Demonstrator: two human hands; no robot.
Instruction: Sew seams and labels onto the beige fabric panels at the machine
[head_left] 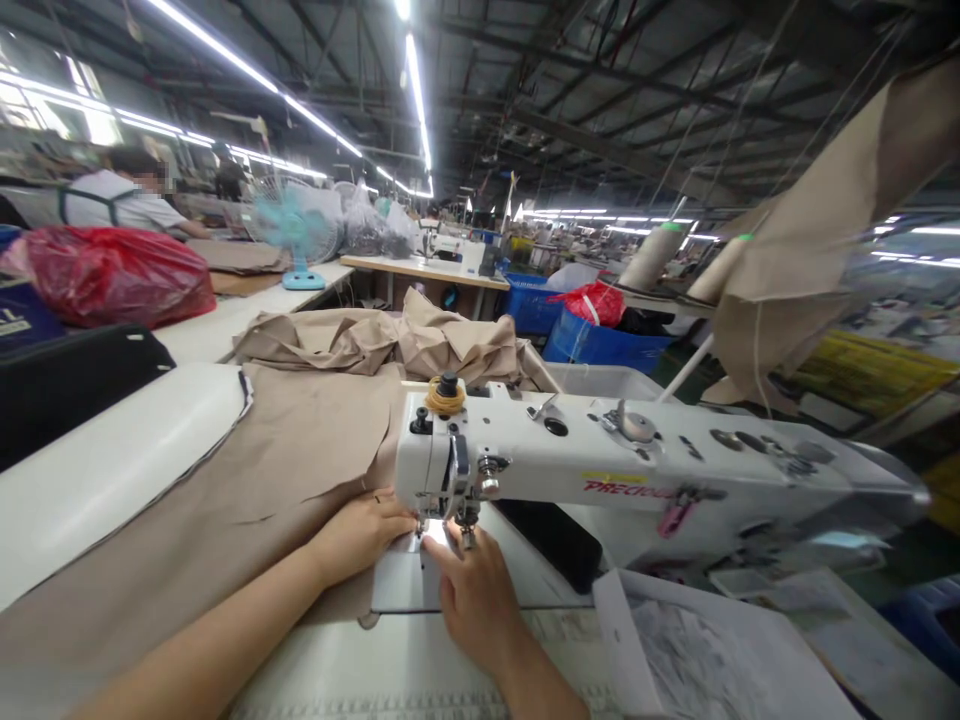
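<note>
My left hand (364, 538) lies on the tan fabric (322, 430), its fingers stretched toward the presser foot (421, 524) of a white sewing machine (540, 455). A dark ring-like band shows on one finger. Just right of the foot is my right hand (480, 595), fingers apart and reaching in under the machine head. Parts of the head cover some of those fingertips. The needle area is brightly lit, and whatever lies right under the foot is too small to make out. The fabric spreads left and bunches up behind the machine.
A black phone-like slab (559, 545) lies under the machine arm. At the right front stands a white box (720, 650) of scraps. White padded material (112, 480) borders the fabric at left. Farther back are a turquoise fan (296, 225), blue crates (600, 345), thread cones (652, 255) and another person (124, 200).
</note>
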